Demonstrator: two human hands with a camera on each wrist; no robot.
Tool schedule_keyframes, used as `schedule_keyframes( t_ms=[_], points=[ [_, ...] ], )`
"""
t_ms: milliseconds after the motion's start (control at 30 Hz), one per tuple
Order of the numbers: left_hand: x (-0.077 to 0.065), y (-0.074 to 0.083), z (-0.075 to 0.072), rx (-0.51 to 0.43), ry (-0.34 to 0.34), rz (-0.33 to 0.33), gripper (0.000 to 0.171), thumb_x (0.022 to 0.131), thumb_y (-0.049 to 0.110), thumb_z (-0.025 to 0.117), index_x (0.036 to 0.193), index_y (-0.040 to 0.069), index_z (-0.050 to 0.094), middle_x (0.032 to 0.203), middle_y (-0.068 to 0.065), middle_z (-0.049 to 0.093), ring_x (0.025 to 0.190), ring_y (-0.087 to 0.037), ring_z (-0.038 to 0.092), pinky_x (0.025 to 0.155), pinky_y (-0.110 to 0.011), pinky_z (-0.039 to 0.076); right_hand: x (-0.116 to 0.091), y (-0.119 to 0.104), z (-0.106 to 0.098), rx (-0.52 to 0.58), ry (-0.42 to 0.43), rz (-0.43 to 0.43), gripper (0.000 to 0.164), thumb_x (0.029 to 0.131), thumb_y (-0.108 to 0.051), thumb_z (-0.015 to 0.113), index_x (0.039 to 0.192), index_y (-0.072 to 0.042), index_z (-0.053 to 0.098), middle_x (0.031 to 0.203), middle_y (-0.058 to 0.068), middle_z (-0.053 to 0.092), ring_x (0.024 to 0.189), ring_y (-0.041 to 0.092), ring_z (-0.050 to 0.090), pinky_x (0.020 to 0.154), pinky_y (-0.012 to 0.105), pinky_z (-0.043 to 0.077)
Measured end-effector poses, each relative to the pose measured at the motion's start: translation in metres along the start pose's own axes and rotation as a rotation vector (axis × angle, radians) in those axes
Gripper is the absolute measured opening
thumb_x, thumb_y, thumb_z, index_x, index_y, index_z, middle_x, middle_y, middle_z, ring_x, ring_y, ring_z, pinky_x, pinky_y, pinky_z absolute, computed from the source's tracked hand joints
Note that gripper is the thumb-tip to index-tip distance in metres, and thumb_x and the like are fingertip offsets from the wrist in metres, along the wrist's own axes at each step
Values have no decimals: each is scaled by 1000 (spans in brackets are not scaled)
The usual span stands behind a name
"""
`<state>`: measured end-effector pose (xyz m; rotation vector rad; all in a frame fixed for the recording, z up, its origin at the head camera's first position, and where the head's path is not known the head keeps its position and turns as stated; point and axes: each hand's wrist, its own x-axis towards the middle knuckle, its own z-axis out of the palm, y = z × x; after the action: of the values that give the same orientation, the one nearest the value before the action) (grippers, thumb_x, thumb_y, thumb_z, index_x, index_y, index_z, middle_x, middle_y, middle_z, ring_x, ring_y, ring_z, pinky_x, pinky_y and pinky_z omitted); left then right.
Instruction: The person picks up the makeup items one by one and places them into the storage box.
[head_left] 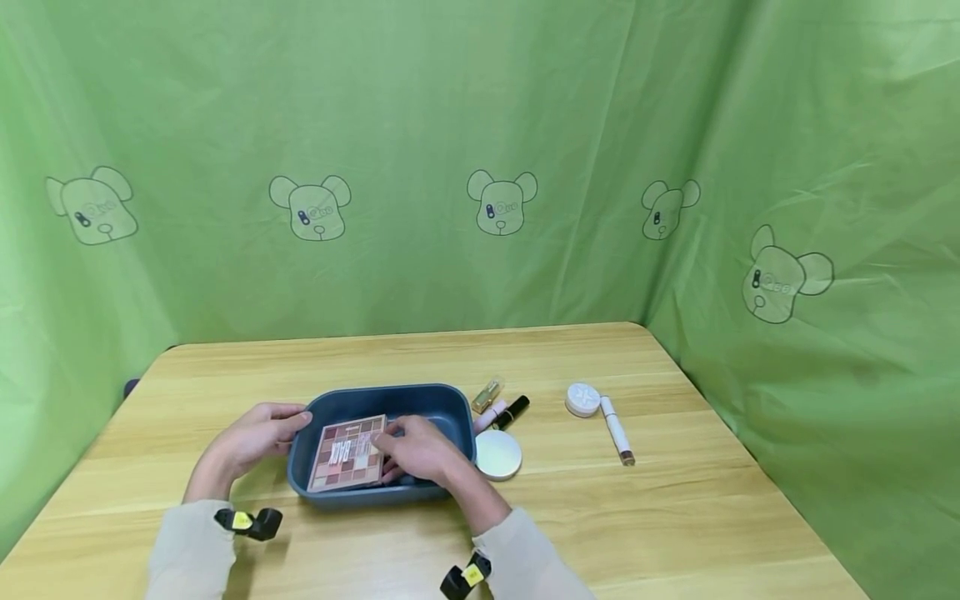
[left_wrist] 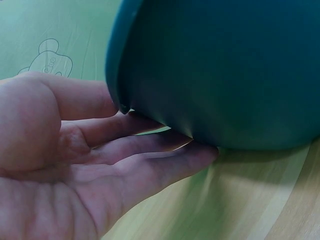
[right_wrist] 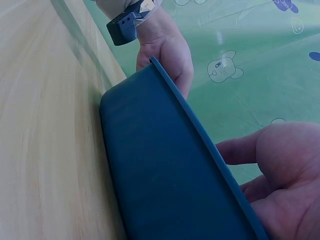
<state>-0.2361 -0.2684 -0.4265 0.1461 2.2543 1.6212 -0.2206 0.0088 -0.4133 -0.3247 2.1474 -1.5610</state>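
A dark blue tray (head_left: 375,498) with rounded corners stands on the wooden table. My left hand (head_left: 251,437) grips its left rim; in the left wrist view the thumb is at the rim and the fingers (left_wrist: 165,155) reach under the outer wall. Inside the tray, on its left side, lies an eyeshadow palette (head_left: 348,454) with many brown and pink squares. My right hand (head_left: 423,450) reaches over the front right of the tray and holds the palette's right edge, thumb on top. In the right wrist view the tray's wall (right_wrist: 150,160) hides the palette and the fingertips.
Just right of the tray lie a white round compact (head_left: 498,455), a black tube (head_left: 512,412), a pale pink tube (head_left: 490,415) and a gold, clear-capped tube (head_left: 487,395). Farther right are a small white round case (head_left: 582,399) and a slim white tube (head_left: 617,430). Green curtain (head_left: 405,275) surrounds the table.
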Motion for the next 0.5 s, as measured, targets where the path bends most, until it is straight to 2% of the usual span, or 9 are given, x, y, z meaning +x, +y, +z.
schedule_keyframes(
  t_ms=[233, 500],
  points=[
    [0, -1, 0, -5, -1, 4, 56, 108, 19, 47, 144, -22, 34, 143, -38, 49, 126, -39, 61, 101, -43, 58, 0, 0, 1, -14, -15, 6, 46, 104, -23, 57, 137, 9, 52, 96, 14, 70, 77, 24, 74, 72, 35, 65],
    [0, 0, 1, -10, -1, 8, 55, 108, 17, 46, 145, -23, 33, 143, -39, 49, 127, -39, 59, 101, -42, 58, 1, 1, 2, -23, -22, 1, 40, 104, -23, 58, 131, 7, 57, 96, 15, 72, 79, 25, 73, 73, 36, 65]
  ],
)
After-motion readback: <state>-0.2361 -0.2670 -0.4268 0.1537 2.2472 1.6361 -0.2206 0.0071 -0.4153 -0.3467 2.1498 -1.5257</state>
